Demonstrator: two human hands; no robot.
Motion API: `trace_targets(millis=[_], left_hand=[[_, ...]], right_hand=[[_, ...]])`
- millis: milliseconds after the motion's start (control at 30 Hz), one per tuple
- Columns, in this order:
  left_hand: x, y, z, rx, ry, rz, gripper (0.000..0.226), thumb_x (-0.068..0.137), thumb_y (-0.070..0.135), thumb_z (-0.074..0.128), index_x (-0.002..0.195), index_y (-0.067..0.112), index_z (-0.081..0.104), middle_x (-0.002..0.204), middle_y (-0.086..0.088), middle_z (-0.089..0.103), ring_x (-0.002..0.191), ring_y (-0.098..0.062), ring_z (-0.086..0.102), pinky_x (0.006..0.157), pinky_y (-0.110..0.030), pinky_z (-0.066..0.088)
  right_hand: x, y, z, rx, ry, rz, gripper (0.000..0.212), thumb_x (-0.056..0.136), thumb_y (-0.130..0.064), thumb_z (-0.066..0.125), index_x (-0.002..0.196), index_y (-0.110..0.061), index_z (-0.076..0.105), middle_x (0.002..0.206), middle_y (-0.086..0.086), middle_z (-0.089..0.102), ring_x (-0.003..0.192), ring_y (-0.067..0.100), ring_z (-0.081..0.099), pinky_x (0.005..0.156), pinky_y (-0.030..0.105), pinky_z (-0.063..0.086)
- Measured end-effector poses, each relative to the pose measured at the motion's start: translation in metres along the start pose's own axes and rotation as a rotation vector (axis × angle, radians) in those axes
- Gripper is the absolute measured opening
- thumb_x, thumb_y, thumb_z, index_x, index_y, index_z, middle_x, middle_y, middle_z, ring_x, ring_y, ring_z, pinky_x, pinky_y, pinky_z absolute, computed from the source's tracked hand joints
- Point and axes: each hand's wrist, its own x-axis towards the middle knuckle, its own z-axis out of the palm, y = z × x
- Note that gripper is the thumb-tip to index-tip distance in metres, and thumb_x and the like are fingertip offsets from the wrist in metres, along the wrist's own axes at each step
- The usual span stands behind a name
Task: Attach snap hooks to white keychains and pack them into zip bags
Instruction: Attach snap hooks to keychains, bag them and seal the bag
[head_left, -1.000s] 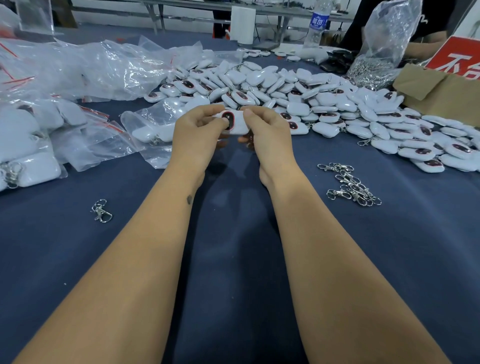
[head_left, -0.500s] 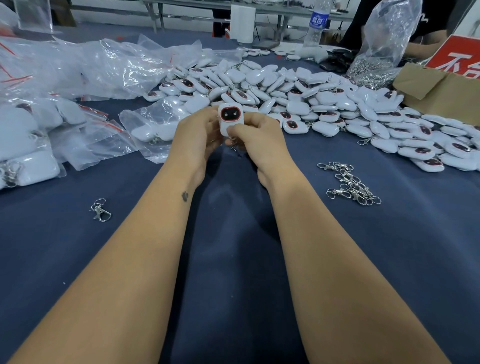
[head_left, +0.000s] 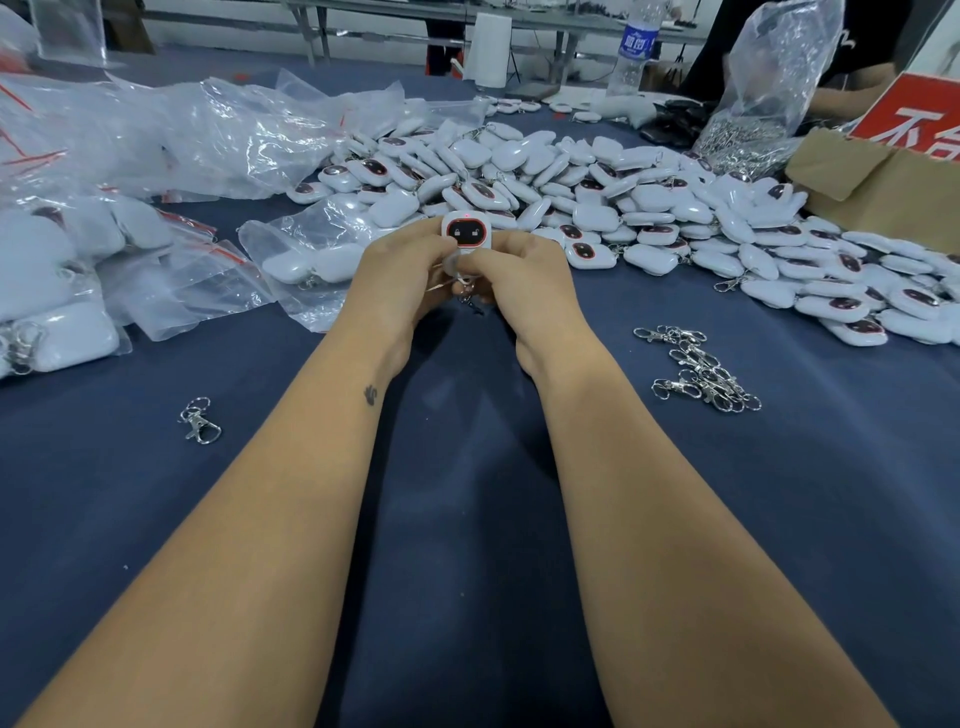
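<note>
At the centre of the frame, slightly above the middle, the fingers of both hands curl together around one white keychain (head_left: 464, 232), which stands upright with its dark, red-rimmed face toward the camera. The left hand (head_left: 397, 278) grips its lower left edge, and the right hand (head_left: 522, 278) pinches the lower right. A small metal snap hook (head_left: 466, 297) hangs between the thumbs, just under the keychain; whether it is already fastened on cannot be told.

Both bare forearms stretch down to the bottom corners over a dark blue table (head_left: 467, 519). A pile of white keychains (head_left: 623, 208) spreads behind the hands, from the upper centre to the right edge. A cluster of loose snap hooks (head_left: 698, 371) lies to the right of the right wrist, and a single hook (head_left: 200, 422) lies to the left. Clear zip bags (head_left: 171, 270) holding keychains fill the left and upper left. A cardboard box (head_left: 883, 182) sits at the upper right.
</note>
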Motion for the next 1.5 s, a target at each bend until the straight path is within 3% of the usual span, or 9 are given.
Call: trace_targets(millis=[133, 200, 333, 500, 700, 767, 1033, 1200, 1500], left_hand=[[-0.0019, -0.0032, -0.0013, 0.049, 0.002, 0.047, 0.027, 0.096, 0.001, 0.050, 0.107, 0.014, 0.071, 0.088, -0.002, 0.073, 0.074, -0.009, 0.066, 0.070, -0.021, 0.055], [-0.0024, -0.0038, -0.0013, 0.044, 0.002, 0.055, 0.026, 0.098, 0.001, 0.050, 0.106, 0.014, 0.070, 0.088, -0.001, 0.074, 0.074, -0.008, 0.068, 0.066, -0.020, 0.055], [-0.0027, -0.0029, -0.0018, 0.040, -0.001, 0.065, 0.028, 0.099, 0.001, 0.049, 0.101, 0.018, 0.070, 0.079, 0.008, 0.075, 0.075, -0.006, 0.070, 0.066, -0.019, 0.054], [-0.0028, -0.0028, -0.0018, 0.062, -0.013, 0.069, 0.029, 0.099, 0.002, 0.047, 0.100, 0.021, 0.069, 0.064, 0.013, 0.068, 0.067, -0.002, 0.067, 0.063, -0.018, 0.053], [-0.0027, -0.0029, -0.0034, 0.027, -0.063, 0.049, 0.032, 0.099, 0.000, 0.046, 0.099, 0.020, 0.071, 0.079, 0.006, 0.074, 0.076, -0.007, 0.070, 0.069, -0.022, 0.056], [-0.0030, -0.0028, -0.0035, 0.022, -0.070, 0.049, 0.032, 0.099, 0.000, 0.046, 0.099, 0.020, 0.071, 0.071, 0.008, 0.073, 0.069, -0.004, 0.069, 0.069, -0.022, 0.057], [-0.0037, -0.0020, -0.0042, 0.035, -0.078, 0.047, 0.030, 0.100, 0.001, 0.045, 0.104, 0.019, 0.069, 0.059, 0.011, 0.067, 0.060, -0.001, 0.065, 0.074, -0.024, 0.060], [-0.0031, -0.0017, -0.0031, 0.046, -0.046, 0.043, 0.029, 0.096, 0.000, 0.046, 0.099, 0.016, 0.070, 0.058, 0.013, 0.065, 0.053, 0.001, 0.060, 0.066, -0.019, 0.056], [-0.0010, -0.0045, -0.0034, 0.045, 0.029, 0.026, 0.029, 0.093, 0.006, 0.056, 0.084, 0.024, 0.077, 0.081, 0.000, 0.075, 0.074, -0.011, 0.069, 0.068, -0.022, 0.055]], right_hand=[[-0.0010, -0.0004, 0.0022, -0.033, 0.006, 0.003, 0.018, 0.082, -0.002, 0.066, 0.099, -0.008, 0.072, 0.091, 0.013, 0.074, 0.081, 0.017, 0.065, 0.083, 0.034, 0.055], [-0.0015, -0.0024, 0.0024, -0.011, -0.007, 0.003, 0.010, 0.086, -0.004, 0.062, 0.090, -0.008, 0.070, 0.080, 0.010, 0.071, 0.076, 0.017, 0.063, 0.075, 0.031, 0.054], [-0.0012, -0.0061, 0.0006, 0.111, 0.019, 0.053, 0.023, 0.091, -0.007, 0.056, 0.069, -0.013, 0.061, 0.057, -0.001, 0.063, 0.050, 0.011, 0.060, 0.047, 0.016, 0.047], [-0.0015, -0.0036, 0.0010, 0.057, 0.036, 0.025, 0.021, 0.090, -0.014, 0.061, 0.070, -0.021, 0.064, 0.068, -0.001, 0.067, 0.066, 0.015, 0.063, 0.059, 0.020, 0.050], [-0.0005, -0.0012, 0.0013, 0.005, 0.051, -0.001, 0.036, 0.088, -0.018, 0.062, 0.054, -0.028, 0.069, 0.066, -0.004, 0.067, 0.070, 0.017, 0.061, 0.065, 0.027, 0.048], [-0.0011, -0.0012, 0.0014, 0.004, 0.055, -0.003, 0.034, 0.087, -0.020, 0.064, 0.054, -0.029, 0.070, 0.067, -0.004, 0.069, 0.073, 0.017, 0.063, 0.068, 0.028, 0.048], [-0.0021, -0.0017, -0.0003, 0.051, 0.041, -0.008, 0.029, 0.089, -0.014, 0.062, 0.062, -0.022, 0.068, 0.065, -0.003, 0.067, 0.064, 0.013, 0.060, 0.057, 0.020, 0.046], [-0.0017, -0.0019, 0.0013, 0.063, 0.032, 0.009, 0.029, 0.089, -0.013, 0.060, 0.062, -0.022, 0.066, 0.066, -0.001, 0.066, 0.068, 0.015, 0.060, 0.064, 0.025, 0.048], [-0.0002, 0.0003, 0.0005, 0.071, -0.014, -0.012, 0.039, 0.087, -0.009, 0.060, 0.050, -0.023, 0.064, 0.062, -0.003, 0.064, 0.060, 0.009, 0.058, 0.061, 0.022, 0.049]])
